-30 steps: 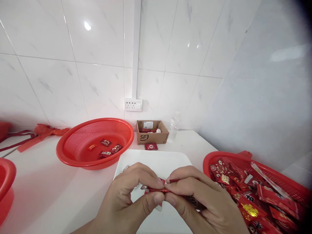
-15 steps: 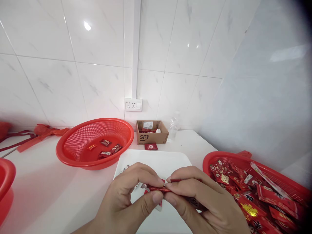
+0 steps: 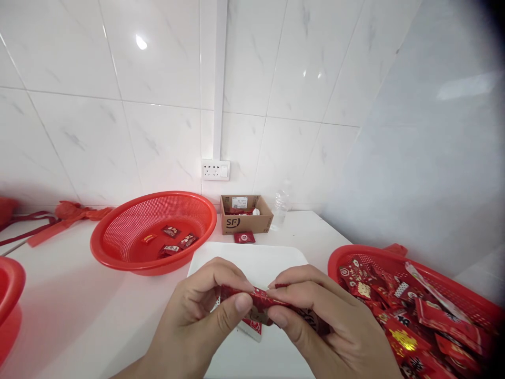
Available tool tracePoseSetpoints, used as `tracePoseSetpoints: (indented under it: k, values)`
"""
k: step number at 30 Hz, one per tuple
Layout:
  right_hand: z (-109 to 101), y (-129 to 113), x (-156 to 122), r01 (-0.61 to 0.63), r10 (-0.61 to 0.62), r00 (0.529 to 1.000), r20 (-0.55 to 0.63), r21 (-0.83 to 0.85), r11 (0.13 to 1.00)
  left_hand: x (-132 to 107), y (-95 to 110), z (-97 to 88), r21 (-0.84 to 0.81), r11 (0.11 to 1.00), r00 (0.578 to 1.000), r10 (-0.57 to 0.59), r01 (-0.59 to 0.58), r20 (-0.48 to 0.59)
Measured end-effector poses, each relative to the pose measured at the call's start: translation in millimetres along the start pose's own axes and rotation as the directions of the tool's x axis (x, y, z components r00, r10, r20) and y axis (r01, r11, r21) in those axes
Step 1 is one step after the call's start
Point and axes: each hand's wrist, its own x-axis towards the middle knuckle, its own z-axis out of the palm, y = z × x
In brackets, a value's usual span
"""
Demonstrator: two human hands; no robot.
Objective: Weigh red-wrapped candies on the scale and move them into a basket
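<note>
Low in the head view, both my hands pinch one small dark-red snack packet [image 3: 262, 301] above a white board [image 3: 240, 258]. My left hand [image 3: 199, 318] grips its left part between thumb and fingers. The right part is between the thumb and fingers of my right hand [image 3: 327, 318], and some printed wrapper shows under its palm. A brownish patch shows on the side of the packet facing me; I cannot tell whether it is print or contents. Beneath my hands, a red-and-white packet [image 3: 253, 327] lies on the board, partly hidden by them.
A red basket [image 3: 336, 259] full of snack packets stands at the right. Back left, another red basket [image 3: 118, 231] holds several packets. Behind the board are a cardboard box [image 3: 252, 225], a red packet [image 3: 244, 237] and a clear bottle [image 3: 280, 208]. A red rim [image 3: 13, 284] shows far left.
My hands have drawn slightly apart and rotated the packet, so more of its front now shows between them. Both hands keep their hold; the baskets and box have not moved.
</note>
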Motion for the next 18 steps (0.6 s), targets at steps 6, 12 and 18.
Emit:
tracePoseSetpoints:
  k: [6,12,18]
  values:
    - [0.8,-2.2,0.7,-0.013,0.011,0.995,-0.095,-0.020,1.000,3.5,1.6,3.7,0.007,0.992,0.992,-0.126,0.126,0.023]
    - [0.6,-3.2,2.7,-0.103,0.103,0.992,-0.071,0.008,0.995,5.4,-0.9,3.7,-0.001,0.985,0.982,-0.174,0.174,0.076]
    - [-0.6,3.4,4.1,-0.162,0.156,0.982,0.103,0.047,0.986,5.7,-2.1,-0.3,-0.100,0.987,0.991,-0.123,0.127,0.046]
